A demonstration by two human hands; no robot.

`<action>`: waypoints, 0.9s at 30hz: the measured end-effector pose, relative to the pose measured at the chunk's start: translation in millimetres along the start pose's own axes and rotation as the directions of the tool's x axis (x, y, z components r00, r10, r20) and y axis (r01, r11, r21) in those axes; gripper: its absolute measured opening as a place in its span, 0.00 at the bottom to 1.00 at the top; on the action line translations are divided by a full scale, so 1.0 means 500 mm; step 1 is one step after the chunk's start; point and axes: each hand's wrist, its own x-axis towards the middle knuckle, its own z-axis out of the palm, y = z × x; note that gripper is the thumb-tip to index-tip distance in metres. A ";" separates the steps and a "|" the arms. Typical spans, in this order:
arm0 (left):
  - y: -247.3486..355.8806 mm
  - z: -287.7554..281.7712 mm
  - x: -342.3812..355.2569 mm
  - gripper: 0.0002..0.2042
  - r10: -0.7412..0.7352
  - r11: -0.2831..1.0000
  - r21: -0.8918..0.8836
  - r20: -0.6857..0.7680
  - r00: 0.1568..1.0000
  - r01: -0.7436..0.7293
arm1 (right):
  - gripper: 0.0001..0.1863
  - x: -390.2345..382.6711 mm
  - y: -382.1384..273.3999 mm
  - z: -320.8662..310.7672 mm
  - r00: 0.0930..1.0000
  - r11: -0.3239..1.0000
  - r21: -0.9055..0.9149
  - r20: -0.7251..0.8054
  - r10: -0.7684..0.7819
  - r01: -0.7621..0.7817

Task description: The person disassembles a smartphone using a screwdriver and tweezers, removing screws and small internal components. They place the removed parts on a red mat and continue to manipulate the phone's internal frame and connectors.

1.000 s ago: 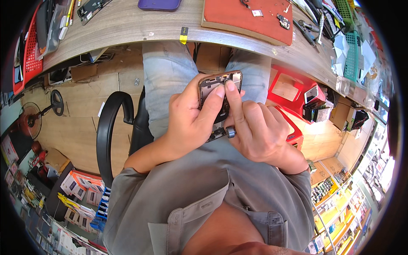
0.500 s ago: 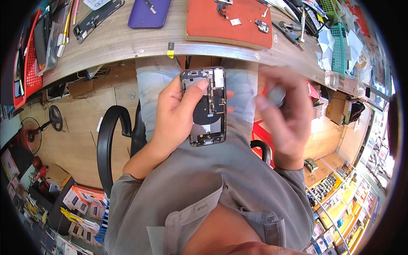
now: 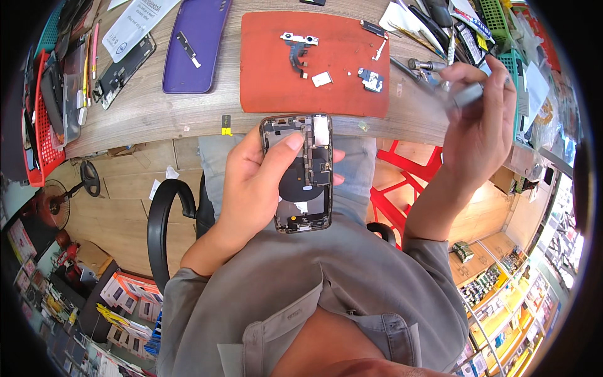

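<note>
My left hand (image 3: 254, 169) holds an opened smartphone (image 3: 317, 210) over my lap, its bare inside facing up. The thumb presses on the upper part, beside the circuit board, and fingertips show past the far edge. Out to the right, above the desk's edge, my right hand (image 3: 480, 119) is closed around a grey cylindrical tool (image 3: 468, 95). Motion smears it, so its exact kind is unclear. Beyond the phone, an orange-red mat (image 3: 270, 81) bears a camera module with a flex cable (image 3: 298, 47), a small white piece (image 3: 322, 78) and other small parts.
A purple phone back cover (image 3: 179, 78) with a thin strip on it lies left of the mat. Farther left are a detached phone screen (image 3: 129, 72) and a red basket (image 3: 39, 125). Pens and tools (image 3: 433, 31) crowd the right, near a green basket (image 3: 521, 88).
My right hand has swung up and to the right with the grey tool, from beside the phone to the desk's edge. More of the desk shows. My left hand keeps its hold on the phone.
</note>
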 end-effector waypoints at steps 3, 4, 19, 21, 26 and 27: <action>0.004 0.005 0.012 0.14 -0.025 1.000 0.003 0.002 1.000 0.025 | 0.18 0.009 0.029 0.010 0.996 0.982 0.191 0.087 -0.028 0.011; 0.004 0.006 0.014 0.14 -0.019 1.000 0.005 0.005 1.000 0.018 | 0.20 0.014 0.039 0.014 0.997 0.987 0.160 0.075 0.005 -0.017; -0.012 0.006 0.017 0.16 0.000 1.000 0.000 -0.040 0.999 0.000 | 0.08 0.047 0.110 -0.068 0.877 0.675 -0.587 0.136 -0.461 0.446; -0.016 0.003 0.014 0.16 0.003 1.000 0.007 -0.041 0.999 -0.003 | 0.08 0.050 0.104 -0.076 0.855 0.506 -0.718 0.248 -0.456 0.478; -0.017 0.004 0.015 0.16 0.016 0.999 0.033 -0.052 0.999 -0.015 | 0.09 0.054 0.116 -0.070 0.857 0.421 -0.757 0.366 -0.362 0.501; -0.015 0.007 0.013 0.16 0.017 0.999 0.041 -0.063 0.998 -0.015 | 0.09 0.049 0.123 -0.061 0.889 0.500 -0.737 0.342 -0.305 0.455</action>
